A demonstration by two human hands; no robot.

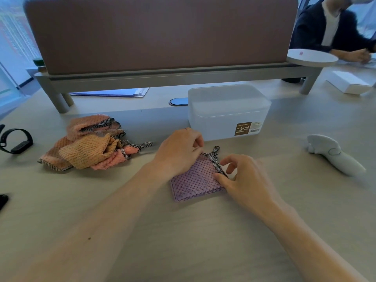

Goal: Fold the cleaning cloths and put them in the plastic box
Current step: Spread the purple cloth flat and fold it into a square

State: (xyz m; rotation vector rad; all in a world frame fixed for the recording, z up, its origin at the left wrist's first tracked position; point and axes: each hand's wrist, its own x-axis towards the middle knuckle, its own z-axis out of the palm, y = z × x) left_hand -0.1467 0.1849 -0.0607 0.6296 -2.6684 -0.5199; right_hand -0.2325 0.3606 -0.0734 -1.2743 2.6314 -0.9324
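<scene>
A purple cleaning cloth [193, 180] with a checkered hem lies folded into a small square on the table. My left hand [179, 148] presses on its far left corner, fingers curled over the hem. My right hand [242, 176] pinches the checkered edge on the cloth's right side. A frosted plastic box [227, 110] with a brown label stands just behind the hands; its inside looks empty. A loose pile of pink and tan cloths [91, 147] lies to the left.
A desk divider on a grey riser [162, 76] runs along the back. A black wristband [16, 141] lies at far left, a white handheld device [333, 153] at right, a white box [350, 82] and a plate [311, 57] farther back. A person sits at back right.
</scene>
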